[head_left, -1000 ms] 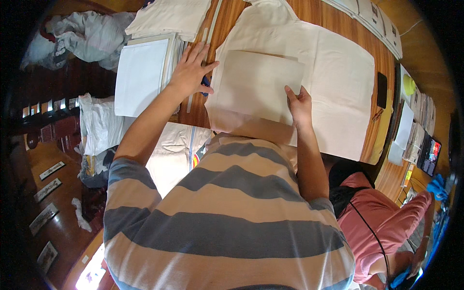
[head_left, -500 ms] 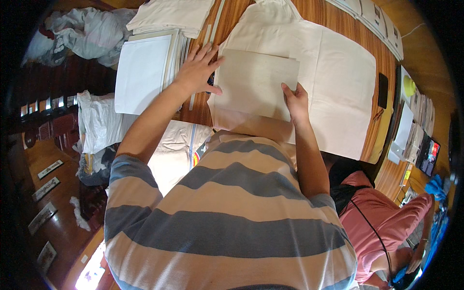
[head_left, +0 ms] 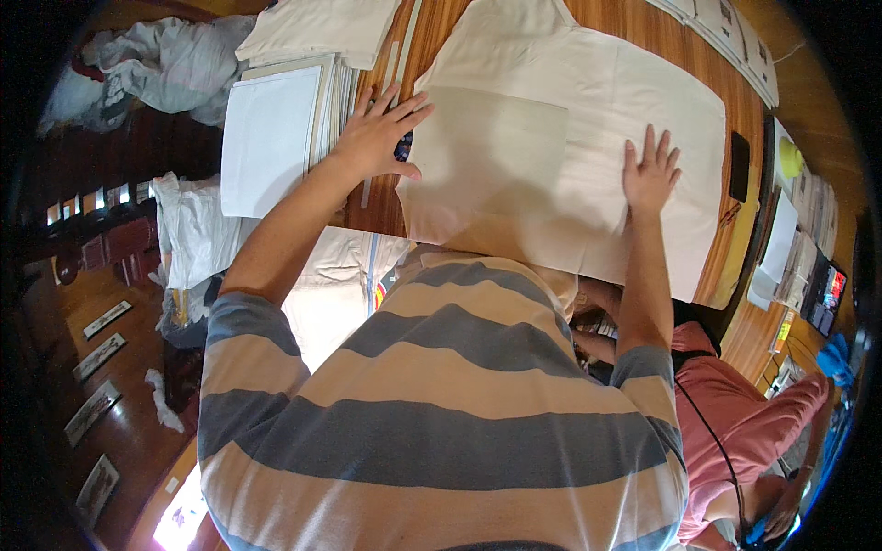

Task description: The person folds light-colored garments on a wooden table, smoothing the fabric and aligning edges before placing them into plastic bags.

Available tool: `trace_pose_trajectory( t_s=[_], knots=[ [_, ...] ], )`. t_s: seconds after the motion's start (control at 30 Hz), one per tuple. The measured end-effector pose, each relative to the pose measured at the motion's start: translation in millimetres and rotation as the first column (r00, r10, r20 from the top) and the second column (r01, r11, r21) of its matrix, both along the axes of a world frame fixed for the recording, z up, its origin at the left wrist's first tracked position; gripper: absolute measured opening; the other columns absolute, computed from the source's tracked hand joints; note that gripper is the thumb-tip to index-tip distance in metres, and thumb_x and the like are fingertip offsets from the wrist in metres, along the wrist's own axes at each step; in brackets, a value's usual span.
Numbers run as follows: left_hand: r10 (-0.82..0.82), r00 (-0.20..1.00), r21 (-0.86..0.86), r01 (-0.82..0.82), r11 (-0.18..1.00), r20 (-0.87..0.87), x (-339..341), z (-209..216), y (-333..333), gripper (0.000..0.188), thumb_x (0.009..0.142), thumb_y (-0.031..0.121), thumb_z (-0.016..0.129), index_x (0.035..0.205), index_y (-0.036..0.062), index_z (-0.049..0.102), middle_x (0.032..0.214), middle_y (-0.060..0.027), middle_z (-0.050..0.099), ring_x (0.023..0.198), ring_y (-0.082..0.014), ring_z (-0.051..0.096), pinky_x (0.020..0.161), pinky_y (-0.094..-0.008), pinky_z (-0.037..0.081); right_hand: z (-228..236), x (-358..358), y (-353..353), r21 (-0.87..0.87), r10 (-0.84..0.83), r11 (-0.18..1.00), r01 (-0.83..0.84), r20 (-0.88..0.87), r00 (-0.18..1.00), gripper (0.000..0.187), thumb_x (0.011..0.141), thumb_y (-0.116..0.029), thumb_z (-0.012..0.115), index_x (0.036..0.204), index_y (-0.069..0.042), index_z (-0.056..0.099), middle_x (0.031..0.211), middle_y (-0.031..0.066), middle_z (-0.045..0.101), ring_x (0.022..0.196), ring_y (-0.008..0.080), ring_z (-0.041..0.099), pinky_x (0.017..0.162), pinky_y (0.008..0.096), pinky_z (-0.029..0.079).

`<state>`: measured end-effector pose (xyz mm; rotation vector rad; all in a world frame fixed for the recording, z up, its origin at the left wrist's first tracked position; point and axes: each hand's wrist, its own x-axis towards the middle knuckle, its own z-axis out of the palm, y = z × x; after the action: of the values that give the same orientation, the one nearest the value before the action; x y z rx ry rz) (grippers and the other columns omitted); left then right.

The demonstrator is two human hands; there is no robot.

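A cream cloth garment (head_left: 602, 101) lies spread flat on the wood-grain table (head_left: 367, 211). Over its left part shows a beige rectangular sheet (head_left: 496, 129); I cannot tell whether it lies on the cloth or beneath a layer of it. My left hand (head_left: 377, 138) rests at the left edge of the garment and sheet, fingers spread, gripping nothing. A small dark patterned thing shows partly beside that palm. Farther right, my right hand (head_left: 652, 174) lies palm down on the garment with its fingers stretched out, clear of the sheet.
Left of my left hand stands a stack of white sheets or boards (head_left: 271, 138), with folded cream cloth (head_left: 317, 32) behind. A black phone (head_left: 739, 167) lies beyond the garment's right edge. More stacks (head_left: 721, 32) line the far right. Another person in a pink shirt (head_left: 735, 413) sits close by my right.
My right hand has let go of the sheet's right edge and moved right, opening flat on the garment. The sheet's lower edge no longer stands out. My left hand has hardly moved.
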<state>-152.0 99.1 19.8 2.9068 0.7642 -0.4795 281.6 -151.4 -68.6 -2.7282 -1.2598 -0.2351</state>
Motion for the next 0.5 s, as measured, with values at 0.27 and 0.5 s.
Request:
trace_pose_trajectory(
  t_s=[0.27, 0.5],
  knots=[
    [0.002, 0.999, 0.024, -0.001, 1.0, -0.045, 2, 1, 0, 0.126, 0.063, 0.067, 0.088, 0.168, 0.03, 0.027, 0.175, 0.0072, 0.024, 0.161, -0.0369, 0.02, 0.126, -0.0717, 0.016, -5, 8, -1, -0.028, -0.018, 0.999, 0.016, -0.066, 0.998, 0.072, 0.104, -0.069, 0.039, 0.166, -0.034, 0.033, 0.176, 0.0082, 0.023, 0.161, 0.0411, 0.016, 0.128, 0.0629, 0.012],
    [0.01, 0.994, -0.007, -0.011, 1.0, -0.11, 15, 8, 4, 0.126, 0.064, 0.063, 0.09, 0.168, 0.0332, 0.025, 0.175, 0.009, 0.022, 0.161, -0.0358, 0.019, 0.126, -0.0715, 0.017, -8, 14, 1, -0.034, -0.02, 0.999, 0.018, -0.058, 0.998, 0.075, 0.103, -0.072, 0.036, 0.166, -0.033, 0.034, 0.176, 0.0085, 0.023, 0.162, 0.0406, 0.015, 0.128, 0.0629, 0.011]
  ],
)
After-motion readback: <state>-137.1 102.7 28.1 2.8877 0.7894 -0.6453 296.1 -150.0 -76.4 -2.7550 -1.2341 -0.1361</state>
